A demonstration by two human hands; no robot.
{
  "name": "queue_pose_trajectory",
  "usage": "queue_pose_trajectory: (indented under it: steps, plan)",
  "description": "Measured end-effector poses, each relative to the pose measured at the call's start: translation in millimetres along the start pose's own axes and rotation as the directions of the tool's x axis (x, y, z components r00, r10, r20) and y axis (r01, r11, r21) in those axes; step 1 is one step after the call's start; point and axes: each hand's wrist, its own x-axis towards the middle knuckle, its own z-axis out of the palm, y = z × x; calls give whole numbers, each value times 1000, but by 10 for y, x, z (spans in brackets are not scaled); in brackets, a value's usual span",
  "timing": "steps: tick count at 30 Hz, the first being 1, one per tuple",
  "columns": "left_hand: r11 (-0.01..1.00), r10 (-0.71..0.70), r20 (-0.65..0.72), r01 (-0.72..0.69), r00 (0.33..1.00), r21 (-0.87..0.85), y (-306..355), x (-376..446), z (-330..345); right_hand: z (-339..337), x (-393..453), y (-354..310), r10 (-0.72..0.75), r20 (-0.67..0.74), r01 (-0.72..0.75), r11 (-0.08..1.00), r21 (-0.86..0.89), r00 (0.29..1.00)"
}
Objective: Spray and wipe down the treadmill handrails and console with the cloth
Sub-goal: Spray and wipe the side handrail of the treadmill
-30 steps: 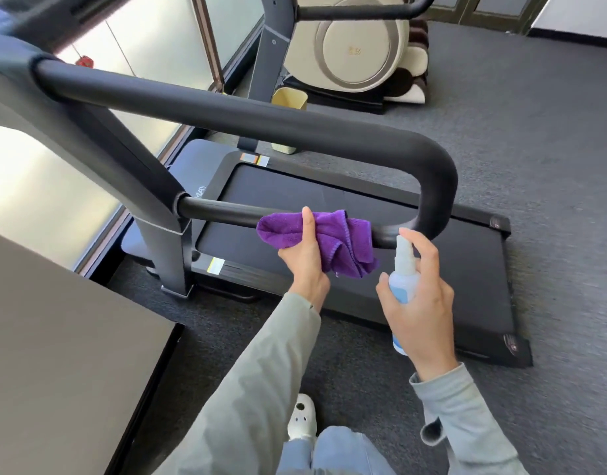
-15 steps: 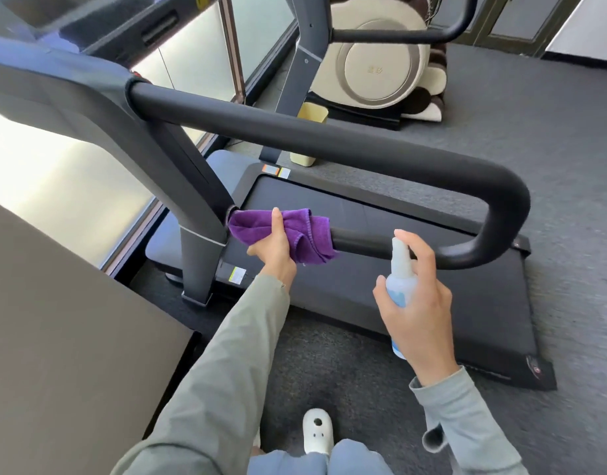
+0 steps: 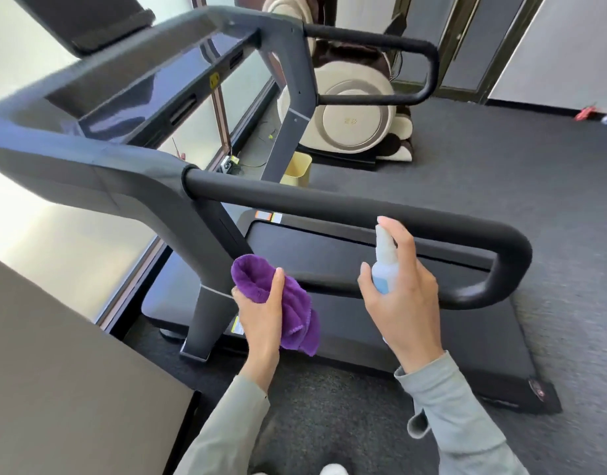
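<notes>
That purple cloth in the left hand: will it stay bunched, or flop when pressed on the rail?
Likely floppy: the purple cloth droops in folds below the left hand. Its plush pile should probably grip the padded handrail rather than slide. It looks light.

bright daylight floods in from the frosted window [image 3: 100, 234] on the left, where the panes blow out to near white and lose detail. the glossy console [image 3: 151, 90] picks up a bluish sheen and soft reflections along its top face. the near handrail [image 3: 329, 204] shows a dull highlight along its upper side, its underside dark. shadows on the carpet [image 3: 500, 180] are soft and faint. wide-angle distortion bows straight edges, most at the frame borders. motion blur smears the upper left, the right edge and the lower corners; the middle is sharper, though fine texture is soft all over
</notes>
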Motion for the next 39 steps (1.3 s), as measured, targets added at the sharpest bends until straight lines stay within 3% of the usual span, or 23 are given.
queue_pose_trajectory:
  steps: [4,9,13,16,21,30,39]
  plan:
    - [993,96,76,-101,992,57,300,41,-135,67,275,-326,-35,-1,35,999,-12,999]
    - [987,113,133,-127,985,97,468,183,-359,242,440,-636,-69,49,72,994,-82,996]
    - [988,129,138,-140,982,71,546,238,-484,412,470,-723,-11,81,16,998,-66,997]
    - [988,142,143,-149,979,38,591,246,-549,477,465,-720,46,41,-46,999,3,998]
    - [989,142,175,-145,974,6,634,260,-564,418,438,-658,22,16,-21,998,-56,1000]
    - [989,135,213,-144,968,29,633,136,-259,-64,246,-262,95,-89,-102,991,-86,992]
    - [992,106,238,-120,966,44,508,-12,-1,-373,182,109,128,-245,-134,991,-8,961]
